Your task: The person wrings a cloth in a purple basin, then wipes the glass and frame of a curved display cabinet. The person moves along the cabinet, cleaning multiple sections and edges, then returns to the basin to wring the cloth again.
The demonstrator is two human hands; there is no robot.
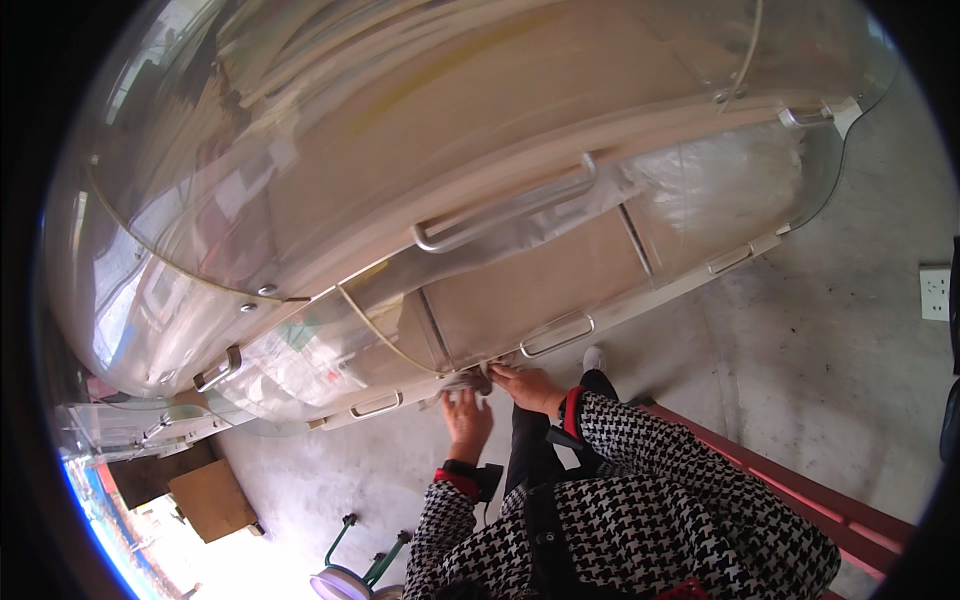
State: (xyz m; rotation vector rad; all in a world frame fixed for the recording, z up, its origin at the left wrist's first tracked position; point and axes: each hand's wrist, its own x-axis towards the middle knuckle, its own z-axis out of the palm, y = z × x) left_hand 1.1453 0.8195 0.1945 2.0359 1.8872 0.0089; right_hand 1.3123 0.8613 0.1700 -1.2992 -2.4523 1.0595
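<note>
Grey concrete floor (800, 350) spreads beneath a long case (450, 110) of clear plastic. At its lower rim (655, 297) sits a crumpled cloth (466, 381), the left hand (466, 425) bent against it, the right hand (530, 388) narrow just beside; how firmly either grips, I cannot tell. Dragged sideways, the cloth could snag on the nearby handle (560, 346); trapped grit might scratch the plastic. Glossy, curved panels meet slim metal loops and soft, wrinkled fabric.

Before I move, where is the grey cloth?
In the head view, the grey cloth is just below the picture's centre, at the clear case's near rim, between the left hand's grip and the right hand's grip.
</note>
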